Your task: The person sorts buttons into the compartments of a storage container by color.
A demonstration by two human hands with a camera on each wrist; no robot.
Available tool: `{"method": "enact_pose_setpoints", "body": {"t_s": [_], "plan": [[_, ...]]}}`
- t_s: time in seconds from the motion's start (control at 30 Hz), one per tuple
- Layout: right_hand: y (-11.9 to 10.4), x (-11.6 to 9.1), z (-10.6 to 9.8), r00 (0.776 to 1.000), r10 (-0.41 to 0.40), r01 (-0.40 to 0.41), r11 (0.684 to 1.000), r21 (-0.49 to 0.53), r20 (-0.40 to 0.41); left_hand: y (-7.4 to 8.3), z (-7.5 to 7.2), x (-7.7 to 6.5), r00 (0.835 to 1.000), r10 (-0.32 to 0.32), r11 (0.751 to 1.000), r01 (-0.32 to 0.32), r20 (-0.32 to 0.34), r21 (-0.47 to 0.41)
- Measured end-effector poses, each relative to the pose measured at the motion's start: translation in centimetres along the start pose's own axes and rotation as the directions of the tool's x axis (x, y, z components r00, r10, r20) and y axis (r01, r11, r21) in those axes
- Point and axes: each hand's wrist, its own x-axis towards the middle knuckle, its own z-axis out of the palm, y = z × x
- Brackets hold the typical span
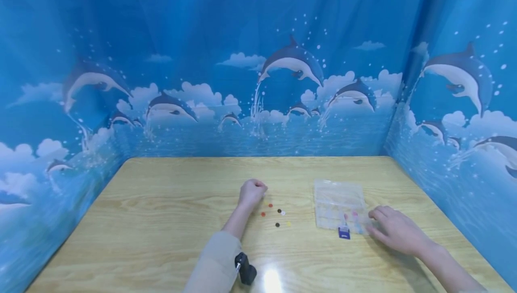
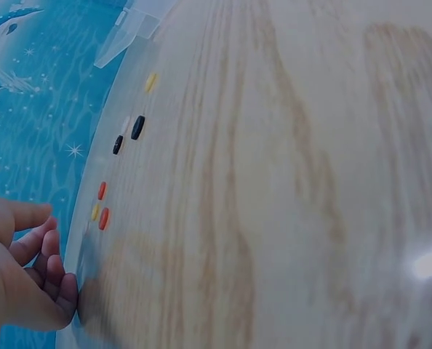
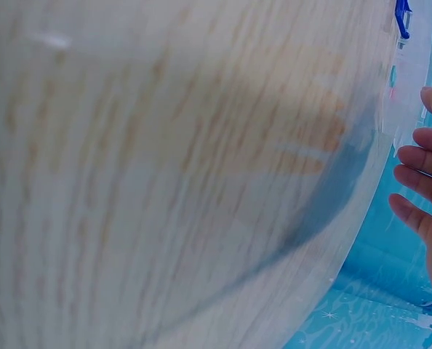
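Note:
My left hand [image 1: 252, 191] is over the table just behind a scatter of small round buttons. Its fingers [image 2: 50, 269] are curled, and the thumb and forefinger tips come together with nothing showing between them. Nearest to it are a red button [image 1: 270, 205] and a second red button [image 1: 263, 214]; black buttons [image 1: 277, 225], a white button [image 1: 283, 213] and a yellow button [image 1: 288, 224] lie nearer the box. My right hand [image 1: 397, 230] is at the right edge of a clear compartment box [image 1: 326, 214], fingers [image 3: 416, 160] loosely bent and apart, fingertips right at its side.
The box's clear lid [image 1: 338, 190] lies folded back behind it. A blue-purple clasp [image 1: 344, 233] is at the box's front edge, and pink bits [image 1: 355, 213] show inside. Blue dolphin curtains [image 1: 242, 82] border the wooden table [image 1: 169, 212] at back and sides.

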Motion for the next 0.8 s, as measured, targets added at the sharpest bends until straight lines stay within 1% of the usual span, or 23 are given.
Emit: {"method": "enact_pose_setpoints", "body": {"t_s": [0.23, 0.33, 0.53, 0.7, 0.8], "plan": [[0.15, 0.07, 0.03, 1.0, -0.014, 0.014, 1.0, -0.003, -0.009, -0.03, -0.02, -0.12, 0.998, -0.061, 0.995, 0.062, -0.016, 0.072], [0.28, 0.08, 0.09, 1.0, -0.024, 0.024, 1.0, -0.01, -0.018, 0.01, -0.11, -0.16, 0.997, -0.073, 0.991, 0.076, -0.025, 0.106], [0.37, 0.2, -0.01, 1.0, -0.021, 0.021, 1.0, -0.012, -0.016, 0.09, -0.12, -0.14, 0.997, -0.074, 0.986, 0.078, -0.031, 0.148], [0.19, 0.16, -0.07, 1.0, -0.018, 0.018, 1.0, -0.001, -0.007, 0.05, 0.17, -0.24, 0.995, -0.094, 0.971, 0.101, -0.042, 0.217], [0.14, 0.14, -0.08, 1.0, -0.022, 0.022, 1.0, -0.002, -0.013, 0.11, 0.29, -0.21, 0.993, -0.107, 0.965, 0.115, -0.049, 0.236]]}}
